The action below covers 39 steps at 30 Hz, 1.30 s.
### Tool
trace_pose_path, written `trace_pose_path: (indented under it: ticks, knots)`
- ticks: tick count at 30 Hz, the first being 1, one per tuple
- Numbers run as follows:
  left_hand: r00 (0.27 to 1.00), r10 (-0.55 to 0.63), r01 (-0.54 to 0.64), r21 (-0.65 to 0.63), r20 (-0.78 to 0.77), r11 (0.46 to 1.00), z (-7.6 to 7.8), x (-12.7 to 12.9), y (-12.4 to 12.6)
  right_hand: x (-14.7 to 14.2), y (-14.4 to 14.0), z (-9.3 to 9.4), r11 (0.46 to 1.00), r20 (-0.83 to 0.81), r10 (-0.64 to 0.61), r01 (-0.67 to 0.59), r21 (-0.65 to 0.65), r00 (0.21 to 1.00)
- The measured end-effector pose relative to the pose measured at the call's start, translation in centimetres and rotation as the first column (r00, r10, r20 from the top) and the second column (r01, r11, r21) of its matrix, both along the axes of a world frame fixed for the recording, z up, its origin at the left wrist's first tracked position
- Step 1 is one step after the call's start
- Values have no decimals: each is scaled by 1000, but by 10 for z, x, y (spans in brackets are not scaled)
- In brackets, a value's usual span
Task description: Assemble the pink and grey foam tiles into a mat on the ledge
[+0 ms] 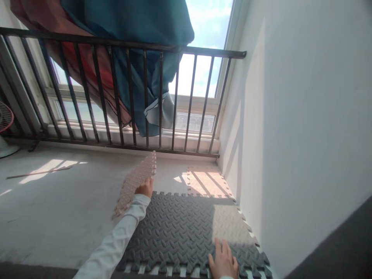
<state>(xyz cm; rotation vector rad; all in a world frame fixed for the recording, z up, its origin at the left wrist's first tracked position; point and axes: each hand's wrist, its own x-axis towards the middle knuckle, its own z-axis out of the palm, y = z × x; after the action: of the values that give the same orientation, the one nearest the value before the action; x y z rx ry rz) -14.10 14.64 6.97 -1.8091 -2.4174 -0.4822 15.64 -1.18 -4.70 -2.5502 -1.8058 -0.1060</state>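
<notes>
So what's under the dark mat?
Pale floor shows in the notches along the dark mat's edges. The mat covers everything beneath its middle, and the right hand hides part of the near edge.

- Tilted tile [132,184]: dusty pink, covered in a small raised pattern.
- Large mat [180,224]: dark grey, patterned with raised slanting ovals set crosswise; a sunlit patch looks beige-grey.
- Flat tile [207,182]: pale pink, crossed by darker diagonal shadow stripes.
- Sleeve [116,236]: plain white.
- Floor [58,209]: light grey with bright patches of sun.
- Wall [305,116]: white, shaded grey in broad bands.
- Railing [122,42]: dark brown to black.
- Cloth [128,23]: teal blue beside red and brownish pink, with a pale grey, dark-edged corner.
- Stick [39,172]: brown.
- Sky [209,23]: blue and white.
</notes>
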Motion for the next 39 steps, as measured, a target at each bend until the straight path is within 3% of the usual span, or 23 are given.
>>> trace_pose_path:
  ticks: [2, 6, 11, 15, 20, 28, 34, 39]
  knots:
    - [995, -98, 99, -46, 11, 994, -6, 39, 22, 5, 6, -2, 1000, 27, -3, 3, 3, 1000]
    - [957, -289, 289, -188, 31, 939, -34, 104, 49, 19, 20, -5, 999, 69, -49, 47, 23, 996]
    - [950, -308, 310, -245, 50, 918, -62, 140, 71, 26, 32, -4, 999, 49, -40, 41, -13, 998]
    - [926, -374, 371, -271, 40, 888, -83, 151, 85, 24, 34, 0, 998, 30, -19, 20, -53, 999]
    - [882, -472, 453, -306, 14, 837, -110, 159, 82, 23, 32, 3, 998, 14, -6, 7, -64, 1000]
    - [813, -582, 546, -336, -6, 767, -122, 155, 84, 21, 30, 4, 997, 8, -11, 12, -72, 1000]
    - [842, -539, 519, -275, 2, 809, -120, 148, 88, 21, 30, 3, 997, 8, -11, 11, -75, 1000]
    - [895, -443, 444, 2, 51, 896, -109, 145, 88, 20, 31, 4, 996, 24, -22, 24, -81, 999]
